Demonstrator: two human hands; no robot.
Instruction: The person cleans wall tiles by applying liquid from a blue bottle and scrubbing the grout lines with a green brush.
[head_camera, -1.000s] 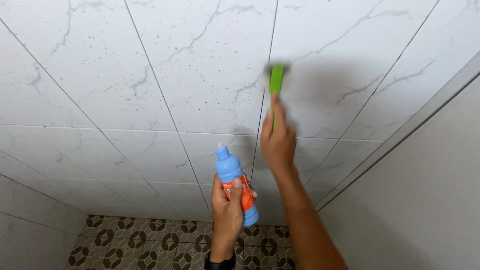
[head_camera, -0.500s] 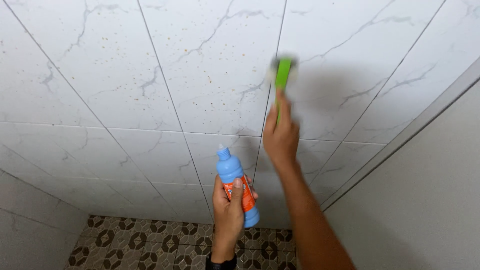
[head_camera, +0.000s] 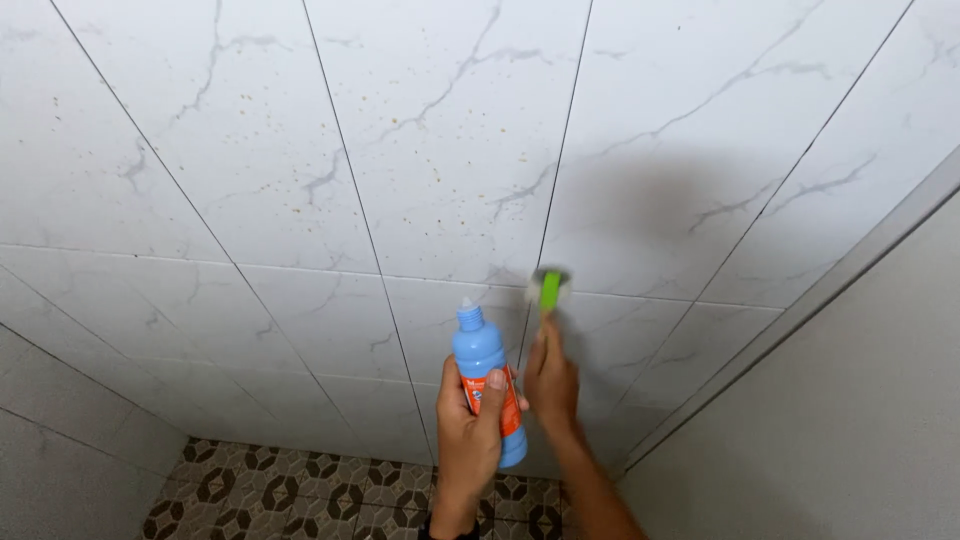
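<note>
My left hand (head_camera: 468, 440) grips a light blue plastic bottle (head_camera: 485, 372) with an orange label, held upright in front of the wall with its capless neck up. Just to its right, my right hand (head_camera: 551, 378) holds the green handle of a scrub brush (head_camera: 548, 288), whose pale bristle head presses against the white marble-look wall tile (head_camera: 450, 150) beside a vertical grout line. Small brownish specks dot the tiles left of the brush.
A plain grey wall (head_camera: 850, 400) meets the tiled wall at the right corner. Below lies a brown and black patterned floor (head_camera: 300, 495). Another tiled wall (head_camera: 60, 440) closes the left lower side.
My right hand has drawn the brush down the wall, from high on the tile to just above the bottle. The view has shifted slightly so the bottle sits a bit to the right.
</note>
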